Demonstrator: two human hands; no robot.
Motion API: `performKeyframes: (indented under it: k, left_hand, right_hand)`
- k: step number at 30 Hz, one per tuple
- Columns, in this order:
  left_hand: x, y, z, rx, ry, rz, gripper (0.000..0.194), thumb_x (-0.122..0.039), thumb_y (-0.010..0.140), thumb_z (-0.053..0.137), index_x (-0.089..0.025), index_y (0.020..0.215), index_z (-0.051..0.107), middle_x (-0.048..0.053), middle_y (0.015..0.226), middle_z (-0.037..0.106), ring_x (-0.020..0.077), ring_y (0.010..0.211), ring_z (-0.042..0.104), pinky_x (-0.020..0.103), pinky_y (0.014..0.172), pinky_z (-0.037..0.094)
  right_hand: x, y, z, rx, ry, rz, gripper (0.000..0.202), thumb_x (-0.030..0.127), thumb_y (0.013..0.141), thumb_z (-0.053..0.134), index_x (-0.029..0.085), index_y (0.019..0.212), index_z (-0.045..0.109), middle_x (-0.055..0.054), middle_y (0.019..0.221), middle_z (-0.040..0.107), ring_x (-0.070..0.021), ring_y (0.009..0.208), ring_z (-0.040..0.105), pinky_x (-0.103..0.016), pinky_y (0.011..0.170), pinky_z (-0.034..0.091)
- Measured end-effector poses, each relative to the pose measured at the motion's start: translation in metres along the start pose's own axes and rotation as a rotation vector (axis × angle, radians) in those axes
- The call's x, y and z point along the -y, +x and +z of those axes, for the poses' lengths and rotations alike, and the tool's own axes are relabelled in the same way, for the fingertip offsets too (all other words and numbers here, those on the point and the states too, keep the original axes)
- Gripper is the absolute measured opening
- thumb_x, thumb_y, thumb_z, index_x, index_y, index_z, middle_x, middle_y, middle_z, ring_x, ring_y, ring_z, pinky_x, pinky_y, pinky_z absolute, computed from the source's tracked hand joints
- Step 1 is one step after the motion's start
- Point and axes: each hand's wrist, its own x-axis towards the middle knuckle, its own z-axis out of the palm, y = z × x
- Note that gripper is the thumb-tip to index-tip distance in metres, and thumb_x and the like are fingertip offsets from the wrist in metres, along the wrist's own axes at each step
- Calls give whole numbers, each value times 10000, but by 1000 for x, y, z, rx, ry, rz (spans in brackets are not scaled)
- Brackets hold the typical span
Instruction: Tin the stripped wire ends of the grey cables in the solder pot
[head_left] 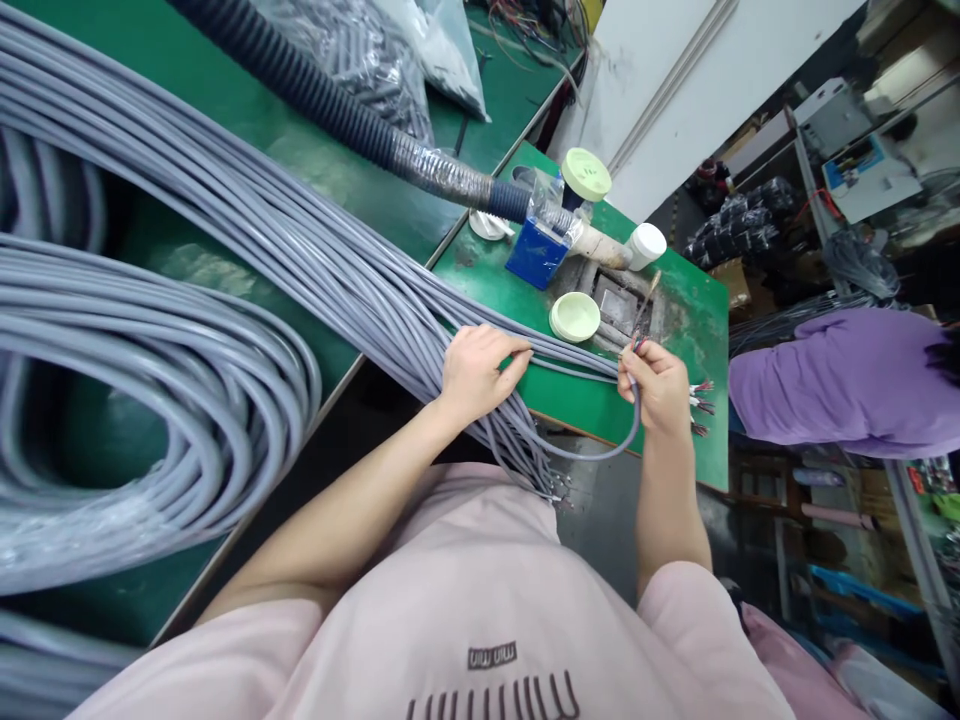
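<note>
My right hand [654, 385] is closed in a pinch on a grey cable [611, 455] near its end, where thin coloured wires [637, 345] stick out. From there the cable curves down and back to the left. My left hand [480, 372] lies over a long bundle of grey cables [322, 250], its fingers curled around some of them. Several cable ends [551, 480] hang over the table edge below it. Other stripped ends with coloured wires [701, 395] lie just right of my right hand.
Beyond my hands stand a pale green cup [575, 317], a blue box [537, 252], a white jar [646, 245] and a soiled square metal fixture [619, 305]. A black ribbed hose [322, 100] crosses above. Coiled cables [247, 380] lie left. A person in purple [847, 385] is at right.
</note>
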Motion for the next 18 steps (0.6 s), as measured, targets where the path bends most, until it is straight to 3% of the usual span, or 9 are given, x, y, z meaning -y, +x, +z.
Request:
performKeyframes:
  k: [4, 7, 10, 13, 18]
  left_hand:
    - [-24, -10, 4, -72, -596, -418, 174, -350, 782, 715, -184, 831, 734, 27, 790, 718, 153, 726, 617, 290, 702, 462]
    - [-43, -22, 17, 58, -1014, -723, 236, -339, 698, 797, -180, 864, 745, 12, 757, 713, 113, 673, 609, 248, 683, 474]
    - [-56, -29, 34, 182, -1304, -924, 291, -280, 656, 827, -178, 918, 750, 17, 801, 726, 92, 673, 620, 228, 687, 486]
    - [-63, -29, 45, 152, -1441, -958, 280, -244, 644, 829, -155, 896, 746, 27, 797, 723, 105, 686, 638, 231, 683, 504]
    - [-70, -27, 48, 116, -1506, -826, 227, -298, 720, 771, -150, 884, 719, 6, 687, 655, 129, 603, 604, 284, 581, 534]
  right_hand:
    - [-1, -24, 13, -18, 158, 9, 199, 337, 746, 756, 185, 765, 629, 44, 596, 566, -53, 417, 453, -168, 326, 311]
    - [-3, -33, 23, -4, 234, 24, 184, 324, 752, 751, 189, 773, 628, 48, 600, 559, -53, 423, 460, -164, 329, 317]
    - [-7, -37, 34, 25, 252, 58, 197, 341, 753, 748, 192, 780, 622, 56, 581, 546, -51, 417, 443, -167, 340, 328]
    - [-13, -40, 41, 32, 244, 96, 226, 369, 752, 747, 197, 764, 601, 66, 536, 532, -50, 393, 423, -172, 344, 326]
    - [-21, -42, 48, 61, 280, 133, 235, 371, 746, 755, 195, 754, 600, 71, 492, 541, -46, 359, 411, -165, 336, 316]
